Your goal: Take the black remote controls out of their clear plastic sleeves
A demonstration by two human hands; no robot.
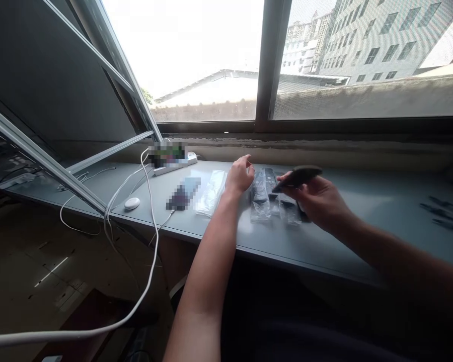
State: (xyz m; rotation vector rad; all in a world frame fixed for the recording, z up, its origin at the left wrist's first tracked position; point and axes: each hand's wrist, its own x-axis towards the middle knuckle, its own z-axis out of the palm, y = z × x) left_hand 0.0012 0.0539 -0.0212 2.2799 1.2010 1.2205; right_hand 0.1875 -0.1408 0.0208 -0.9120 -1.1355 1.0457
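My right hand (320,198) grips a dark, slim remote control (300,177), blurred and seen nearly edge-on, raised over the table. Beneath it and to its left lie black remotes in clear plastic bags (262,196), side by side and partly hidden by the hand. My left hand (240,174) reaches between these and a flat stack of clear plastic bags (211,193). Its fingers are loosely bent and apart, with nothing visible in them. The left forearm covers the stack's right edge.
The grey table (362,221) runs below a window. On the left are a pixelated phone-like item (183,193) with a cable, a round white case (132,203), a power strip (175,164) and looping white cables (154,251). A metal frame (109,138) slants there. Several dark slim items (445,213) lie far right.
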